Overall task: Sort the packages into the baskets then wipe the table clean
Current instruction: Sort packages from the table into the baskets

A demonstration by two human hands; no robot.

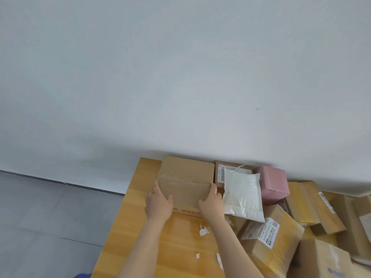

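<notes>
A large brown cardboard box (pixel 186 177) sealed with clear tape sits at the far left end of the wooden table (pixel 128 227). My left hand (pixel 158 203) grips its left near corner and my right hand (pixel 210 203) grips its right near corner, thumbs on top. Right of it lie a white plastic mailer (pixel 243 195), a pink box (pixel 275 183) and a small labelled carton (pixel 222 173). Several more brown cartons (pixel 275 237) are piled at the right. No basket is in view.
Torn white paper scraps (pixel 203 231) lie on the table near my forearms. The white wall runs right behind the packages. Grey floor tiles (pixel 50 217) lie left of the table edge. Something blue (pixel 83 275) shows at the bottom edge.
</notes>
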